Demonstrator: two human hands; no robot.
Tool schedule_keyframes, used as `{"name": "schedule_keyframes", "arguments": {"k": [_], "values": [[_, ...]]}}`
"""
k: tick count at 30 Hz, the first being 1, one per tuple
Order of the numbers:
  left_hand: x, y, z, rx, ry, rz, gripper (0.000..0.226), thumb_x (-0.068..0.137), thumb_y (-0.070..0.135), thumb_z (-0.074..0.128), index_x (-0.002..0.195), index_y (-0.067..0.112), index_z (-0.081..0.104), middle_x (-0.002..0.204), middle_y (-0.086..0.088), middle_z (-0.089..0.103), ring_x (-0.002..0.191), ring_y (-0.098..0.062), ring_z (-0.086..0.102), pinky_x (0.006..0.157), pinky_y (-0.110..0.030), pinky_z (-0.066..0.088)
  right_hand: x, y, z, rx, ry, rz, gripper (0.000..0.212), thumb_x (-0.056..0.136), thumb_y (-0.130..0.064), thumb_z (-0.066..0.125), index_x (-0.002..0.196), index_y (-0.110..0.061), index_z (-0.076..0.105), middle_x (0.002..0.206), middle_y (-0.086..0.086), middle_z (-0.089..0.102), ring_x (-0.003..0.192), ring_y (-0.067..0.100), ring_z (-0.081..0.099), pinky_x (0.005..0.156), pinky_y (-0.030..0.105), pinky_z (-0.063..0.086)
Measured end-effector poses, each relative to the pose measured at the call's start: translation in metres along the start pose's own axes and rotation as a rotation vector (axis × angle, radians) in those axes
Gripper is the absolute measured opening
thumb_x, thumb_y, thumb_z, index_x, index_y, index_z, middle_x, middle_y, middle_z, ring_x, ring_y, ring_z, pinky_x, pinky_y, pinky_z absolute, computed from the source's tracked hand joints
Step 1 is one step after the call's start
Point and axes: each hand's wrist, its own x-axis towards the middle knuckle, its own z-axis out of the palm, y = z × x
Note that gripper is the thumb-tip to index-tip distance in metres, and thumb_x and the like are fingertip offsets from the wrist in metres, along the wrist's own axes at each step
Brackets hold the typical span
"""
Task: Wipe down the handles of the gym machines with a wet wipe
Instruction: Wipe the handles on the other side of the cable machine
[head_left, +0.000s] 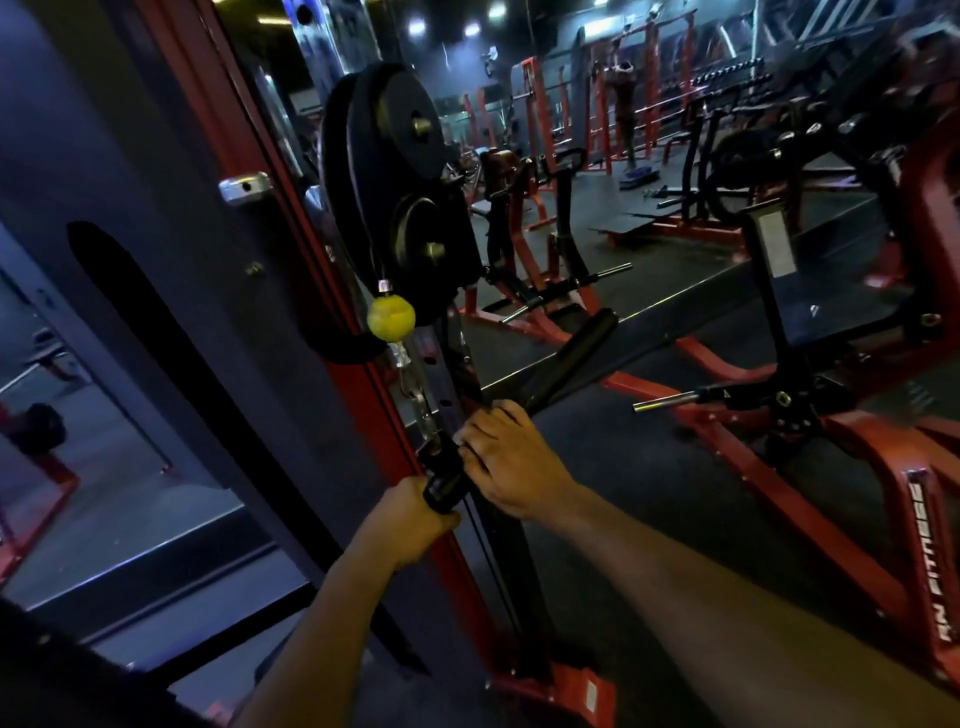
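handle bar (566, 358): black | cable ball stop (391, 317): yellow | pulley wheel (410, 124): black, brass-tone hub | machine upright (363, 332): red | side panel (171, 218): dark grey | bench frame (810, 483): red, white lettering | floor (649, 467): dark grey

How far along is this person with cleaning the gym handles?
Nothing visibly shows as finished; no handle looks wet or marked. In hand: the left hand grips the near end of a black cable-machine bar handle, while the right hand curls around its middle. No wet wipe is visible, so it may be hidden under the fingers. Left: the bar's far grip and the red machines behind.
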Motion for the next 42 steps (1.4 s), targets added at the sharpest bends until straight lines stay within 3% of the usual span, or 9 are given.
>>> {"name": "schedule_keyframes", "arguments": {"k": [5,9,14,21,27,30,33,38,42], "values": [[0.021,0.0,-0.002,0.096,0.031,-0.064,0.01,0.087,0.02,0.074,0.087,0.02,0.064,0.076,0.0,0.067,0.064,-0.014,0.065,0.052,-0.022,0.047,-0.001,0.039,-0.005,-0.171,-0.152,-0.16,0.054,0.091,-0.03,0.042,0.142,-0.018,0.054,0.139,0.0,0.057,0.136,0.02,0.045,0.124,0.046,0.011],[0.026,-0.01,-0.006,0.092,0.017,-0.08,0.014,0.089,0.024,0.074,0.095,0.023,0.062,0.08,0.0,0.068,0.064,-0.013,0.067,0.051,-0.023,0.046,0.012,0.069,-0.029,-0.311,-0.16,-0.312,0.043,0.094,-0.024,0.051,0.136,-0.026,0.058,0.131,-0.005,0.062,0.134,0.026,0.049,0.12,0.053,0.02],[0.022,-0.028,-0.015,0.066,0.035,-0.048,0.022,0.088,0.026,0.074,0.106,0.022,0.063,0.085,0.001,0.066,0.07,-0.013,0.067,0.057,-0.025,0.049,0.013,0.072,-0.039,-0.287,0.05,-0.109,0.037,0.098,-0.028,0.044,0.125,-0.019,0.067,0.124,-0.002,0.066,0.137,0.024,0.044,0.118,0.053,0.025],[-0.001,-0.027,-0.024,0.064,0.019,0.019,0.028,0.087,0.021,0.075,0.078,0.034,0.052,0.084,0.0,0.069,0.078,-0.021,0.071,0.073,-0.037,0.06,0.004,-0.004,0.004,-0.008,0.083,-0.17,0.034,0.095,-0.009,0.046,0.116,-0.001,0.071,0.125,0.011,0.068,0.124,0.026,0.057,0.117,0.038,0.029],[-0.029,-0.015,-0.031,0.085,-0.035,-0.048,0.013,0.085,0.023,0.077,0.085,0.019,0.064,0.084,-0.005,0.071,0.078,-0.023,0.071,0.073,-0.042,0.06,0.003,0.023,-0.023,-0.066,0.105,-0.364,0.033,0.09,-0.01,0.05,0.113,-0.007,0.074,0.122,0.006,0.071,0.119,0.021,0.062,0.12,0.04,0.022],[-0.038,-0.003,-0.02,0.096,-0.004,-0.068,0.014,0.087,0.025,0.075,0.094,0.017,0.066,0.084,-0.003,0.07,0.077,-0.022,0.071,0.073,-0.042,0.062,0.002,0.069,-0.032,-0.118,0.101,-0.212,0.042,0.077,0.002,0.073,0.116,-0.01,0.071,0.119,0.004,0.07,0.117,0.019,0.061,0.118,0.051,0.03],[-0.045,0.016,-0.003,0.095,0.035,-0.103,0.013,0.087,0.03,0.074,0.09,0.025,0.063,0.086,0.0,0.069,0.076,-0.017,0.069,0.074,-0.04,0.062,-0.005,0.056,-0.037,0.054,0.181,-0.143,0.026,0.083,-0.002,0.059,0.104,-0.003,0.073,0.106,0.009,0.072,0.106,0.017,0.061,0.122,0.037,0.025],[-0.052,0.053,0.017,0.094,0.079,-0.182,0.02,0.087,0.027,0.076,0.082,0.031,0.058,0.087,0.0,0.069,0.078,-0.018,0.07,0.078,-0.042,0.062,-0.036,0.025,-0.032,0.165,0.102,-0.298,0.042,0.077,0.012,0.069,0.116,0.0,0.07,0.122,0.012,0.069,0.117,0.025,0.064,0.117,0.046,0.034],[-0.057,0.074,0.027,0.04,0.101,-0.223,0.016,0.087,0.022,0.076,0.085,0.027,0.062,0.083,0.001,0.07,0.075,-0.016,0.071,0.077,-0.041,0.063,-0.032,0.086,-0.071,0.108,0.115,-0.448,0.033,0.089,-0.003,0.058,0.117,-0.009,0.072,0.119,0.006,0.07,0.116,0.02,0.062,0.121,0.049,0.025]]}}
